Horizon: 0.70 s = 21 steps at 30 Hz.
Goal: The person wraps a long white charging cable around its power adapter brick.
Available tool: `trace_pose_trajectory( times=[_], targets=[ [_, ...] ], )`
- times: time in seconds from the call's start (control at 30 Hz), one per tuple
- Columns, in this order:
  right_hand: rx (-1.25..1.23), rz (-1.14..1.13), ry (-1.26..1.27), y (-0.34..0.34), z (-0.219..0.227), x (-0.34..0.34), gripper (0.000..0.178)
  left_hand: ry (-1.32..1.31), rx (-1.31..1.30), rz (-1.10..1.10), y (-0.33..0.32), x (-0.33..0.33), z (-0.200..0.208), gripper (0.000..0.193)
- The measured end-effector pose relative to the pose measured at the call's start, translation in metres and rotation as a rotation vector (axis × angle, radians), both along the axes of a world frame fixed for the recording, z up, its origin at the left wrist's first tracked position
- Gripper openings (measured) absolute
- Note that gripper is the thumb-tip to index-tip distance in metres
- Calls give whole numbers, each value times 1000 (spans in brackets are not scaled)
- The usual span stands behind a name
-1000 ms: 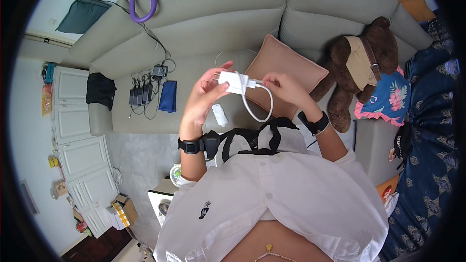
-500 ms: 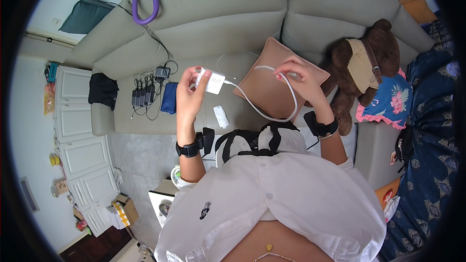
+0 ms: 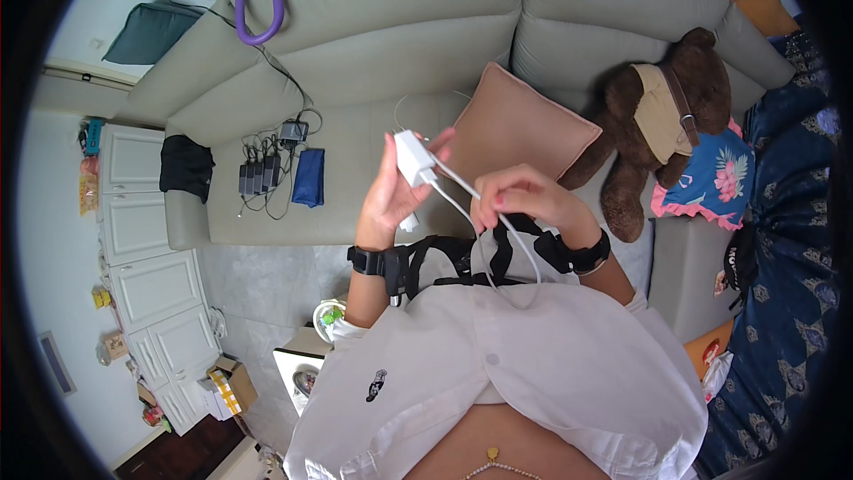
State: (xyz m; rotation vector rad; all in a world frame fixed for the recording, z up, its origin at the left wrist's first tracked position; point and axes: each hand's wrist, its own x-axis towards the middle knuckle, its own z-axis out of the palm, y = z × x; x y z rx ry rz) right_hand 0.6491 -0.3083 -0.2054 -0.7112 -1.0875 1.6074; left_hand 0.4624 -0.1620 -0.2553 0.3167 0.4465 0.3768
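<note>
My left hand [image 3: 384, 194] is closed round a white power adapter [image 3: 413, 160], held up in front of my chest. A white cable [image 3: 458, 205] runs out of the adapter's lower end and hangs in a loop before my shirt. Its other stretch passes by my right hand [image 3: 533, 198], whose fingers are bent in and closed on it, and leads back up towards the left hand. Where that end finishes, behind the adapter by the left fingers, is hard to make out. A small white item [image 3: 409, 223] on the sofa edge is partly hidden by my left wrist.
On the grey sofa [image 3: 355, 151] lie several black adapters with tangled cords [image 3: 259, 176], a blue pouch [image 3: 308, 178], a pink cushion [image 3: 524, 129] and a brown teddy bear [image 3: 626, 187]. A purple U-shaped device [image 3: 277, 13] rests on the backrest. A white-topped stand [image 3: 289, 369] is at lower left.
Both hands have come closer together and lower. My left hand has turned the adapter more upright, and my right hand has drawn the cable into a narrower loop near my chest.
</note>
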Motion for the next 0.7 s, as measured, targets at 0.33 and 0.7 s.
trace_pose_trajectory(
  times=[0.33,0.7],
  targets=[
    [-265,44,-114,-76,-34,69,12,199,317,429,61,-52,6,42],
    [-201,-494,-599,-18,-64,60,45,192,953,-288,16,-16,42,17]
  ],
)
